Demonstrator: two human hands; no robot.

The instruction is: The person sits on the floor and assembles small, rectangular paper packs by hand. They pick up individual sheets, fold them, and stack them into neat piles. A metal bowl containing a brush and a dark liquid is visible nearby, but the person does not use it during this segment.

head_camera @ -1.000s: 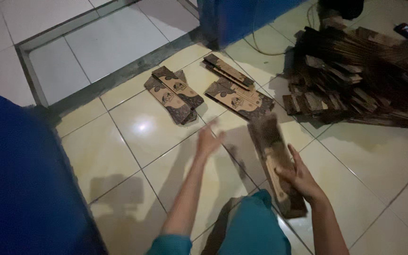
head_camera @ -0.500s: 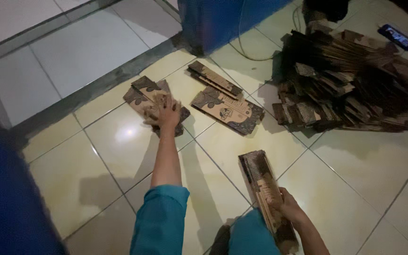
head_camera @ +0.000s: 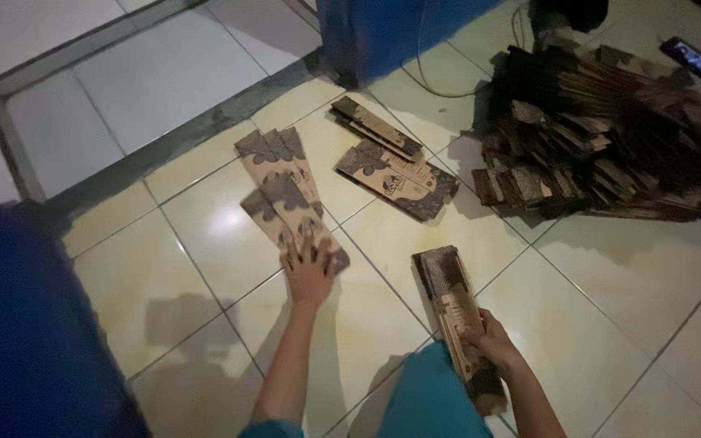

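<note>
On the tiled floor [head_camera: 204,235], the left hand [head_camera: 310,272] lies flat with fingers spread, palm down on the near end of a fanned set of flat brown cardboard sleeves [head_camera: 285,195]. These sleeves overlap one another and extend away from the hand toward a grey floor strip [head_camera: 164,146].

The right hand [head_camera: 488,341] is closed around the near part of a narrow stack of brown cardboard pieces [head_camera: 452,304]. This stack lies lengthwise on the floor, its far end pointing away from the person. A teal-clad knee [head_camera: 427,397] sits between the two forearms, just beside the held stack.

Farther out, two more flat cardboard groups rest on the tiles: a wider printed piece [head_camera: 399,182] and, just beyond it, a slimmer bundle [head_camera: 375,126]. They lie near each other and well apart from both hands.

To the right, a large heap of the same cardboard items [head_camera: 610,138] occupies the floor. A dark phone [head_camera: 694,58] lies behind the heap. A blue object [head_camera: 391,28] stands at the top, with a thin cable [head_camera: 427,77] running beside it. Blue cloth [head_camera: 18,332] fills the lower left corner.
</note>
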